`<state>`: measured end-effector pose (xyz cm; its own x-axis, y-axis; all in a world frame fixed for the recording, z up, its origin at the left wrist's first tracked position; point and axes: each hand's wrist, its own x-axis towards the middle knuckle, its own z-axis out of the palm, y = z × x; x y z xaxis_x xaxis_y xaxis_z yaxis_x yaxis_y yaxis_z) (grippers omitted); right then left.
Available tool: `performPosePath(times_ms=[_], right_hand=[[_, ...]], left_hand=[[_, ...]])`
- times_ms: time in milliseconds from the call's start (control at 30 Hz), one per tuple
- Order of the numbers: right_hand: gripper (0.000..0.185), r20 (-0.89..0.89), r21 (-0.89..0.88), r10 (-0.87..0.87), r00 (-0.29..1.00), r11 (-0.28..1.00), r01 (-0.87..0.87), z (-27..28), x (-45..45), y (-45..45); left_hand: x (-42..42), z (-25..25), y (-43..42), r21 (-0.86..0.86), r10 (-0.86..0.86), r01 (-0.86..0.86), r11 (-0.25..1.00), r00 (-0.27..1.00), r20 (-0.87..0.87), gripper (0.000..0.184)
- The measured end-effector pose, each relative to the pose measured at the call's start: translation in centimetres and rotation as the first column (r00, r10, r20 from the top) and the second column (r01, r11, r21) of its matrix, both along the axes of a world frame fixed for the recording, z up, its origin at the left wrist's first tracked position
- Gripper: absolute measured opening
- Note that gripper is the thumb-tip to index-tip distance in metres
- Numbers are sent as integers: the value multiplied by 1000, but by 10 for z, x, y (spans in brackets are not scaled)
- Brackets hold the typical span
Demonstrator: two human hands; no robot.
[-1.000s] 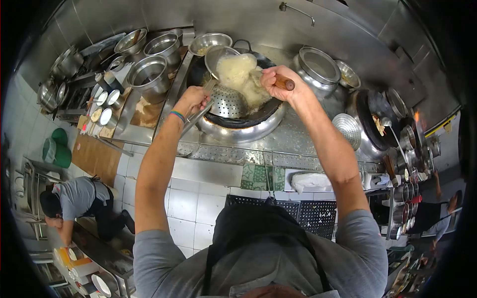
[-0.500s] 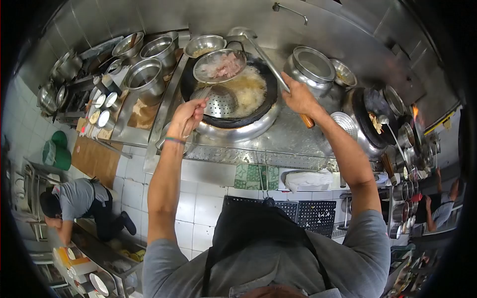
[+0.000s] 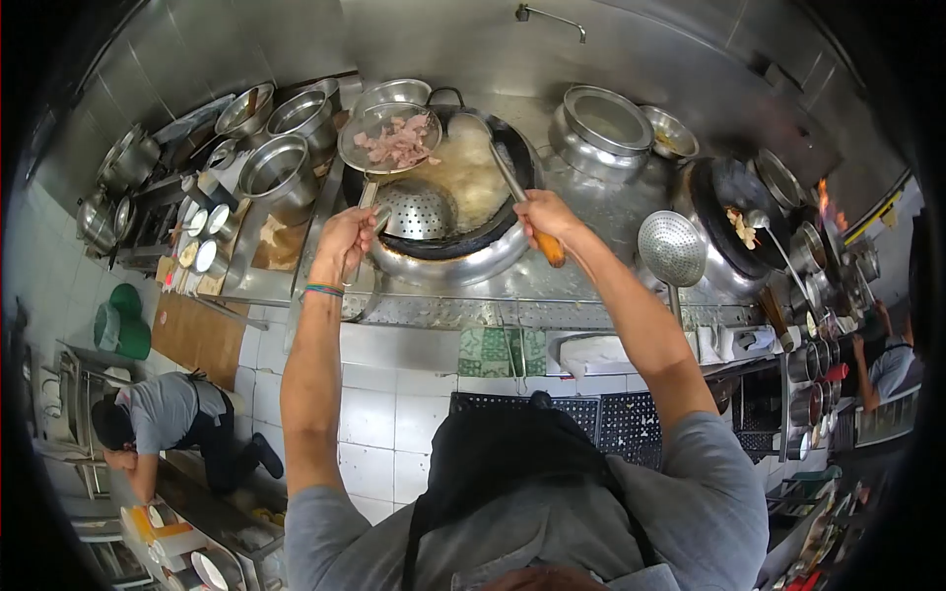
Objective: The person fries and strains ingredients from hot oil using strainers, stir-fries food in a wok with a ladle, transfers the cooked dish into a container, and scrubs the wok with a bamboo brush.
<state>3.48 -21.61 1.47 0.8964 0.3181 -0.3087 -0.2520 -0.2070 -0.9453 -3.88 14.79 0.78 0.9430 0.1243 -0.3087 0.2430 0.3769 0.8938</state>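
Observation:
My left hand is closed on the handle of a mesh strainer. Pieces of pale pink meat lie in the strainer, above the left side of a large wok. A perforated skimmer rests low in the wok; its handle end is near my left fingers, and I cannot tell if they grip it too. Bubbling yellowish oil fills the wok's right part. My right hand wraps round the wooden handle of a long ladle, whose bowl is over the wok's far side.
Steel pots stand left of the wok. A lidded pot and another perforated skimmer are on the right. Farther right is a second wok with food, near a flame. A person bends over at lower left.
The strainer has shifted left, and the meat in it is more spread out. My right hand has moved left and down, bringing the ladle bowl from behind the wok to over it.

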Motion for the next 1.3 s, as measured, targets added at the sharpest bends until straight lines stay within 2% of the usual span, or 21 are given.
performPosePath(times_ms=[33,67,100,133,167,267,367,467,500,600,633,667,700,733,833,933,1033,1133,1167,1267,1300], right_hand=[[6,-134,93,44,990,995,-32,9,1,0],[6,-367,418,26,930,898,140,13,5,-2],[8,-569,635,93,817,681,365,16,12,-4],[9,-700,703,233,675,389,595,23,19,-6],[14,-689,720,458,561,349,600,35,28,-12],[17,-684,716,477,552,292,635,60,29,-13],[17,-649,757,449,614,305,577,85,20,-9],[17,-608,789,425,670,414,454,107,22,-3],[15,-618,761,331,713,479,437,105,28,2],[15,-505,627,146,850,739,246,114,17,16],[15,-387,507,199,900,862,27,115,8,15],[16,-250,228,155,956,969,-98,119,-1,12],[7,-106,119,125,987,987,-112,115,-8,10],[13,43,6,110,993,994,-111,111,-15,6],[45,384,-342,86,919,938,55,112,-60,-9],[56,347,-359,85,934,932,49,114,-90,-34],[52,189,-451,167,968,890,-65,115,-104,-51],[51,134,-450,132,982,891,-58,84,-109,-42],[60,83,-388,92,992,920,-53,74,-113,-33],[31,-43,-205,-84,996,976,74,68,-135,6],[25,-151,-62,-113,982,993,104,71,-135,16]], left_hand=[[0,0,4,9,5,-5,1000,1000,14,10],[1,0,5,56,20,-21,998,1000,6,11],[1,1,5,102,35,-35,994,999,0,12],[1,2,6,147,53,-52,988,999,-2,14],[1,1,7,171,50,-47,984,999,-10,15],[8,-9,7,213,44,-38,976,999,-26,17],[10,-13,-1,181,45,-39,983,999,-27,13],[21,-17,-19,129,12,-7,992,999,-38,21],[21,-14,-25,92,7,-5,996,1000,-24,19],[25,-9,-38,47,-24,24,999,1000,-2,10],[27,-7,-40,4,-29,29,1000,999,-15,9],[28,-4,-41,-38,-33,32,999,999,-30,7],[29,-1,-41,-81,-36,32,996,998,-46,6],[29,0,-40,-100,-34,28,995,998,-58,7],[28,9,-30,-124,-37,23,992,994,-107,12],[32,9,-11,-187,-81,66,980,994,-75,13],[35,18,1,-135,-111,105,985,993,-41,16],[33,36,4,-95,-139,134,986,989,-43,16],[35,40,6,-79,-127,124,989,991,-45,15],[41,50,10,-62,-147,145,987,989,-23,15],[42,50,10,-67,-143,141,988,990,-16,16]])
